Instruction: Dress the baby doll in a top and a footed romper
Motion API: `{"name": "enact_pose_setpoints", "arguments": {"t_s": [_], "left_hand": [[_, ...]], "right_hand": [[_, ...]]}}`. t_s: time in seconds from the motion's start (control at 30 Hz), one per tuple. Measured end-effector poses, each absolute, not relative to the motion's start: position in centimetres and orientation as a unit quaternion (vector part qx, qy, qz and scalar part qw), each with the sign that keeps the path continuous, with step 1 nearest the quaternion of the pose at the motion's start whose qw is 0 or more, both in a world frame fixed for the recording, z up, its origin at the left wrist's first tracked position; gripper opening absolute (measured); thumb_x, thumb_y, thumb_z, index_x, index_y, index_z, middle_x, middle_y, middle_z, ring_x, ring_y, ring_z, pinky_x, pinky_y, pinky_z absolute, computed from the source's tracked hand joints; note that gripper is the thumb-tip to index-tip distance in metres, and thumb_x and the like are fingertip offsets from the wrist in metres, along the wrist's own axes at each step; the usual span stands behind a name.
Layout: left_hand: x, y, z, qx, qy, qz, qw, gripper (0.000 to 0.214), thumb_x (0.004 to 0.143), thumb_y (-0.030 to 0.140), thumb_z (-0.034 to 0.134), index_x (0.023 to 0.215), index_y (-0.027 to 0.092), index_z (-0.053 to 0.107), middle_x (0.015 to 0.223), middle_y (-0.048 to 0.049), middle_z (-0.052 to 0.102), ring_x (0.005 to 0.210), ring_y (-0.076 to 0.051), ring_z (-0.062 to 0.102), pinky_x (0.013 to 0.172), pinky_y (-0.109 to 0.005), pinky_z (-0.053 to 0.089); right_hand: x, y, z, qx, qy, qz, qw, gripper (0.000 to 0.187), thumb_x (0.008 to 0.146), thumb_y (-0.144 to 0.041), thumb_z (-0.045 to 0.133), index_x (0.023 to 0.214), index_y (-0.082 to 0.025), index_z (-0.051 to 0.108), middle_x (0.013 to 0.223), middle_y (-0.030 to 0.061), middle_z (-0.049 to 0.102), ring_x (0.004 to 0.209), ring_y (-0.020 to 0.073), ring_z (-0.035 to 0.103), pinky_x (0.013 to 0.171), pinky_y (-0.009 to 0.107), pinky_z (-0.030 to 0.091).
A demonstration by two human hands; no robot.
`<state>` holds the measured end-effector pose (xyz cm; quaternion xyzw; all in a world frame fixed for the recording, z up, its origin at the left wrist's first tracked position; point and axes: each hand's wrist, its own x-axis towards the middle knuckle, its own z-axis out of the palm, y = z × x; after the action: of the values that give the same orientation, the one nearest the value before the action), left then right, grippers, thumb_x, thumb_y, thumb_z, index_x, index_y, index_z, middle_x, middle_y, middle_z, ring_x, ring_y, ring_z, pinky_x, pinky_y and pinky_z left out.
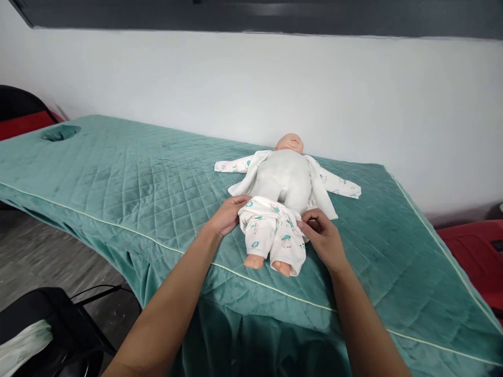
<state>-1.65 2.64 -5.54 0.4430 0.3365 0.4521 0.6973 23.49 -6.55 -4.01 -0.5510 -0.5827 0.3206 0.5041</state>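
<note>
A baby doll [286, 175] lies on its back on a green quilted massage table [129, 183], feet toward me. It wears an unfastened white printed jacket [326, 183], spread out to both sides. White printed trousers [271, 233] cover its legs up to the hips. My left hand [228, 214] grips the trousers' waistband on the doll's left-hand side. My right hand [322, 235] pinches the waistband on the other side. Both bare feet [271, 264] stick out of the trouser legs.
A white wall rises just behind the table. The table has a face hole [59, 133] at its far left end. A red seat [475, 256] stands at the right, a black chair [51, 324] with pale cloth at lower left.
</note>
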Motion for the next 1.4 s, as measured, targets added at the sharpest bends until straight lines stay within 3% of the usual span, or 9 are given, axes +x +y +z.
{"name": "enact_pose_setpoints", "arguments": {"t_s": [0.2, 0.37, 0.67, 0.87, 1.03, 1.2, 1.4], "left_hand": [[-2.3, 2.6, -5.7, 0.515, 0.307, 0.413, 0.686, 0.037, 0.065, 0.035, 0.088, 0.094, 0.014, 0.08, 0.085, -0.0056, 0.072, 0.076, -0.016, 0.06, 0.069, -0.025, 0.044], [-2.8, 2.6, -5.6, 0.575, 0.254, 0.384, 0.676, 0.03, 0.068, 0.035, 0.087, 0.087, 0.014, 0.079, 0.08, -0.0021, 0.063, 0.074, -0.013, 0.054, 0.067, -0.024, 0.04], [-2.6, 2.3, -5.9, 0.552, 0.319, 0.364, 0.679, 0.033, 0.074, 0.043, 0.082, 0.088, 0.013, 0.075, 0.08, -0.0017, 0.065, 0.07, -0.011, 0.053, 0.066, -0.022, 0.041], [-2.8, 1.7, -4.9, 0.581, 0.328, 0.326, 0.67, 0.024, 0.07, 0.034, 0.08, 0.081, 0.013, 0.074, 0.074, -0.0006, 0.064, 0.066, -0.011, 0.051, 0.063, -0.022, 0.038], [-3.9, 1.5, -3.7, 0.642, 0.284, 0.252, 0.666, 0.023, 0.069, 0.03, 0.081, 0.082, 0.014, 0.072, 0.073, 0.0017, 0.056, 0.068, -0.011, 0.046, 0.063, -0.022, 0.036], [-4.3, 1.6, -3.3, 0.658, 0.267, 0.214, 0.671, 0.021, 0.067, 0.024, 0.079, 0.08, 0.014, 0.067, 0.074, 0.003, 0.052, 0.069, -0.01, 0.043, 0.063, -0.022, 0.033], [-3.9, 1.6, -4.3, 0.636, 0.267, 0.332, 0.644, 0.022, 0.074, 0.03, 0.078, 0.077, 0.016, 0.06, 0.077, 0.0024, 0.051, 0.069, -0.011, 0.045, 0.064, -0.023, 0.034]], "right_hand": [[24.3, -7.6, -4.7, -0.563, -0.616, 0.294, 0.466, 0.029, 0.085, -0.045, 0.074, 0.08, -0.023, 0.056, 0.082, -0.0002, 0.054, 0.077, 0.0168, 0.05, 0.074, 0.032, 0.042], [25.0, -7.7, -4.6, -0.493, -0.678, 0.307, 0.451, 0.02, 0.09, -0.039, 0.069, 0.081, -0.023, 0.062, 0.1, 0.0039, 0.059, 0.098, 0.0212, 0.056, 0.089, 0.036, 0.042], [24.7, -7.8, -5.6, -0.587, -0.579, 0.267, 0.499, 0.026, 0.089, -0.046, 0.07, 0.08, -0.021, 0.069, 0.084, 0.0024, 0.067, 0.079, 0.0183, 0.057, 0.076, 0.032, 0.043], [24.3, -8.3, -5.2, -0.623, -0.554, 0.256, 0.49, 0.032, 0.086, -0.05, 0.071, 0.075, -0.021, 0.064, 0.077, 0.0016, 0.064, 0.072, 0.0177, 0.054, 0.069, 0.032, 0.042], [24.5, -8.5, -4.8, -0.548, -0.658, 0.272, 0.439, 0.026, 0.09, -0.045, 0.067, 0.076, -0.022, 0.065, 0.099, 0.0047, 0.062, 0.09, 0.02, 0.059, 0.079, 0.033, 0.045], [24.8, -8.9, -5.3, -0.533, -0.679, 0.218, 0.455, 0.017, 0.092, -0.038, 0.066, 0.082, -0.024, 0.067, 0.11, 0.0066, 0.06, 0.102, 0.0216, 0.06, 0.092, 0.037, 0.047], [24.2, -8.5, -5.6, -0.539, -0.674, 0.131, 0.487, 0.012, 0.095, -0.032, 0.062, 0.086, -0.024, 0.064, 0.137, 0.0093, 0.06, 0.128, 0.025, 0.056, 0.108, 0.044, 0.043]]}}
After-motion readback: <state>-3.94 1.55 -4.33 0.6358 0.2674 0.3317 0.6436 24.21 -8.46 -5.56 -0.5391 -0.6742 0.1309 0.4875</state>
